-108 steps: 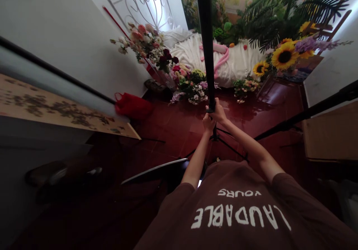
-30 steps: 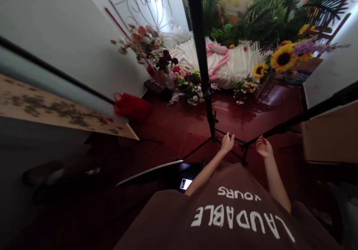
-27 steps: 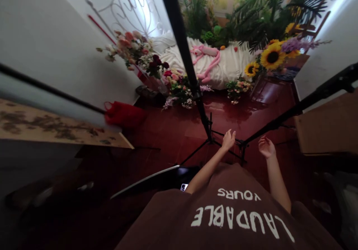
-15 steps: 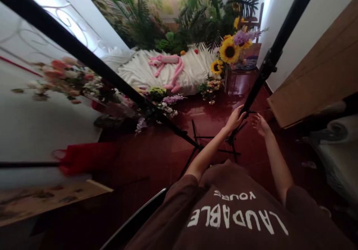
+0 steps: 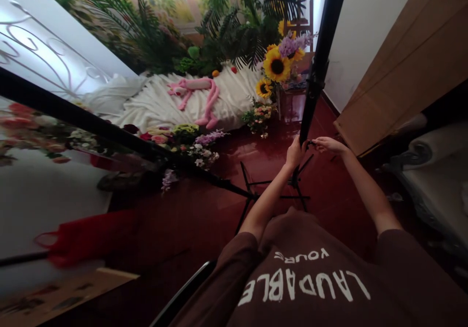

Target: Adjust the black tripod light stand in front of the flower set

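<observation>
A black light stand (image 5: 310, 100) rises in front of me, its legs spread low on the dark red floor. My left hand (image 5: 295, 152) is wrapped round its pole near the lower end. On the right side of the same pole, my right hand (image 5: 328, 145) pinches a small black knob (image 5: 309, 143) with its fingertips. A second black stand (image 5: 109, 132) slants across the left, with neither hand on it, and its feet are close to those of the first stand.
Artificial flowers (image 5: 201, 146) border a white draped cloth (image 5: 146, 107) carrying a pink plush toy (image 5: 197, 86). Sunflowers (image 5: 277, 67) stand behind the gripped pole. A large brown board (image 5: 395, 73) leans at right, beside a wrapped roll (image 5: 435, 144). A red bag (image 5: 84, 234) lies at left.
My right hand has come leftward to the pole and closed on the knob. My left hand stays on the pole. The view has turned, shifting the background left.
</observation>
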A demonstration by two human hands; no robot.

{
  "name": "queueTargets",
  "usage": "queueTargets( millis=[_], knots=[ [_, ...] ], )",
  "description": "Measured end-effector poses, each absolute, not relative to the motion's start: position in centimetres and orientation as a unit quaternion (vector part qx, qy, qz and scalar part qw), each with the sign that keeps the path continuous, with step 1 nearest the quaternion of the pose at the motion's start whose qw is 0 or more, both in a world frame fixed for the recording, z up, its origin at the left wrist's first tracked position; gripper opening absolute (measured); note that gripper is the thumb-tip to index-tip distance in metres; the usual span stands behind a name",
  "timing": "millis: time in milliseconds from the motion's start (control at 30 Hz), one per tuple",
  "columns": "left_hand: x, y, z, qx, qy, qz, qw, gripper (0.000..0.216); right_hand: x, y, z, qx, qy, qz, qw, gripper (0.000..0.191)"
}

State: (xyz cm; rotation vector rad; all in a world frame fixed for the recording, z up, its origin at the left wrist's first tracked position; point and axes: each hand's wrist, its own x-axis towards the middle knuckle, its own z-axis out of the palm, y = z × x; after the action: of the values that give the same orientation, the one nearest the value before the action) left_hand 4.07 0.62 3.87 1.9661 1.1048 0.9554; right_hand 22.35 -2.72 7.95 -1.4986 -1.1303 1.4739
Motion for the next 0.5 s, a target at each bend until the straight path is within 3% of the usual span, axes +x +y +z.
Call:
queueTargets(
  millis=[200, 367, 500],
  knots=[
    [4.2, 0.7, 3.7, 0.765, 0.431, 0.358, 0.317, 0.034, 22.3, -2.8, 7.8, -0.569, -0.569, 0.439, 0.399, 0.035],
    [4.2, 0.6, 3.6, 0.762, 0.437, 0.362, 0.312, 0.035, 21.2, -3.7, 5.5, -0.607, -0.691, 0.124, 0.372, 0.015],
    [4.2, 0.6, 3.6, 0.763, 0.436, 0.364, 0.308, 0.036, 20.9, -4.6, 3.7, -0.612, -0.717, -0.060, 0.328, 0.024]
  ],
)
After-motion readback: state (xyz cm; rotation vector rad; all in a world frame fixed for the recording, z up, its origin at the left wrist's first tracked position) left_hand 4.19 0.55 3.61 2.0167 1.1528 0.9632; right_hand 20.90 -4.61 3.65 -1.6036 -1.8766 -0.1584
